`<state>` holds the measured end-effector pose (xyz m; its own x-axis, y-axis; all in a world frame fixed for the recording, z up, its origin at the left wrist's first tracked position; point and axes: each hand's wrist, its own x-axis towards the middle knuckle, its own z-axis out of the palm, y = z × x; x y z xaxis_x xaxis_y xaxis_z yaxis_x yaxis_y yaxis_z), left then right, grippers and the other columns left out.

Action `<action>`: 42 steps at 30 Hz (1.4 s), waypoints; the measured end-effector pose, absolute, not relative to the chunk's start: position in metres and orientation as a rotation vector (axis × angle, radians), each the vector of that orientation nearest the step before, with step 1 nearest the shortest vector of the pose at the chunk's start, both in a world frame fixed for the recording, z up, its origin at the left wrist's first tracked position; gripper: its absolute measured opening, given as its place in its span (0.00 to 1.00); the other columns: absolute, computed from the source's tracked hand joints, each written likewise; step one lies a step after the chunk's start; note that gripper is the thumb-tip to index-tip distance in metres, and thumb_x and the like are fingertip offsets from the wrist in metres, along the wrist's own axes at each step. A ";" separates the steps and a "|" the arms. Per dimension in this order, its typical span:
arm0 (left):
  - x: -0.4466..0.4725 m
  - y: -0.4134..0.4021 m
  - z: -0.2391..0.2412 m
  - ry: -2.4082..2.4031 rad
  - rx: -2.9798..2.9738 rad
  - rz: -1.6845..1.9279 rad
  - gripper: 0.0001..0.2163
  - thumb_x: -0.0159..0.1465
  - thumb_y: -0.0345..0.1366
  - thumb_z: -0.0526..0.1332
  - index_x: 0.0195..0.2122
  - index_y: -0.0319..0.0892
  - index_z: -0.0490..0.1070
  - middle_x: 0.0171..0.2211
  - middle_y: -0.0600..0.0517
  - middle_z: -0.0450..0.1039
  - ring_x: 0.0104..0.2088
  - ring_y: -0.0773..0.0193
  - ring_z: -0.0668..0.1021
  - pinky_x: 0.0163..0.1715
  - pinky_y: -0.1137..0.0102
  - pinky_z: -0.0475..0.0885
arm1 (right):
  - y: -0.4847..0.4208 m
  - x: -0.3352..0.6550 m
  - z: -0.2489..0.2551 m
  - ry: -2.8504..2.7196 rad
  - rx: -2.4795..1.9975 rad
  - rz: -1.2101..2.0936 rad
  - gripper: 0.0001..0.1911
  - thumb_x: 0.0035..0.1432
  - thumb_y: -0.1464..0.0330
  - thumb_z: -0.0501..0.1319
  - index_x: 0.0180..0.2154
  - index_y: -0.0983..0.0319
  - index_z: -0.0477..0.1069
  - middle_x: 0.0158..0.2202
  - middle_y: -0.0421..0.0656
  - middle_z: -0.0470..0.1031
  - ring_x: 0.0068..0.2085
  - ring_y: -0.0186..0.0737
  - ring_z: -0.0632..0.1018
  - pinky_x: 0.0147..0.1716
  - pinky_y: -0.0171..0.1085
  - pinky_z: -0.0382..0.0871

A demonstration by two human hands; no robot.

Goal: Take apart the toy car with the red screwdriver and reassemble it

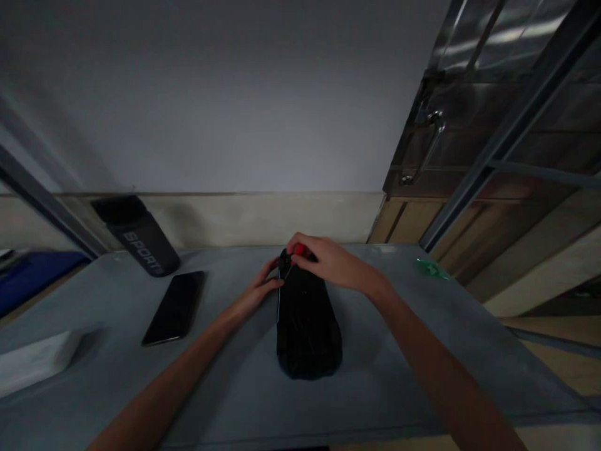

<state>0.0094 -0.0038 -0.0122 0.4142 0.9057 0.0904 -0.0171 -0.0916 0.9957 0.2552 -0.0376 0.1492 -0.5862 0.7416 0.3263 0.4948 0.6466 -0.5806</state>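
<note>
A black toy car [307, 326] lies lengthwise on the grey table, its details lost in the dim light. My left hand [263, 282] grips its far left side by a black wheel-like part [284, 263], thumb and fingers closed against it. Over the far end, my right hand [323, 258] pinches a small red-handled screwdriver [300, 250]. Its thin shaft slants down and left toward that wheel-like part. Whether the tip touches anything is too small to tell.
A dark bottle marked SPORT [141, 238] stands at the back left, with a black phone [174, 308] nearer me. A white object [40, 360] lies at the left edge. A green scrap [432, 269] lies back right. Metal frame bars [498, 138] rise at the right.
</note>
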 end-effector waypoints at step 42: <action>0.001 -0.013 0.023 1.177 1.988 0.804 0.23 0.65 0.39 0.62 0.61 0.47 0.78 0.45 0.45 0.86 0.44 0.46 0.85 0.50 0.56 0.78 | -0.006 0.329 0.001 -2.061 -1.702 0.360 0.15 0.76 0.69 0.53 0.53 0.58 0.78 0.45 0.46 0.87 0.47 0.47 0.85 0.48 0.40 0.71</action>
<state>0.0010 -0.0127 0.0233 0.3995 0.9019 0.1643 0.4809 -0.3588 0.8000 0.3292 -0.0065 0.0005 -0.1453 0.9750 0.1682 0.8601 0.2086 -0.4655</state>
